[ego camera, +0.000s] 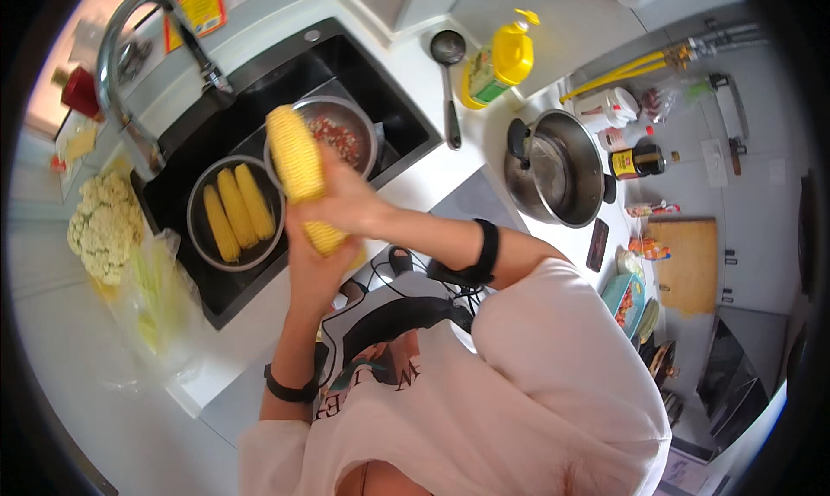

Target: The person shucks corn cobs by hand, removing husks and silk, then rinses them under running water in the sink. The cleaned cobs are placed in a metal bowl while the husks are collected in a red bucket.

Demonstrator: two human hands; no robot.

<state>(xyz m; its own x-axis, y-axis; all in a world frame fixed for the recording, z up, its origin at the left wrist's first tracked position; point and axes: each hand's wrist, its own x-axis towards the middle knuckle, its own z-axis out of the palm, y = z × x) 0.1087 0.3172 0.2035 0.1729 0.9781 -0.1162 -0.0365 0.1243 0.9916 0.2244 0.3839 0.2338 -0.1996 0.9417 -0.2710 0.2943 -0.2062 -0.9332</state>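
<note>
A large peeled ear of yellow corn (295,152) is held at a slant between my hands, above the sink's front edge. My left hand (318,256) grips its lower end, and my right hand (343,194) is closed around its middle, just above the left. Three slimmer ears of corn (238,214) lie side by side in a metal bowl (192,227) in the black sink (395,94). Behind the held ear, partly hidden by it and my right hand, another metal bowl (371,123) holds small red and pale pieces.
A chrome faucet (113,48) arches over the sink. Left of it lie a cauliflower (105,227) and a plastic bag of green vegetables (152,301). On the right counter are a ladle (452,100), a yellow pump bottle (499,64) and a metal pot (554,172).
</note>
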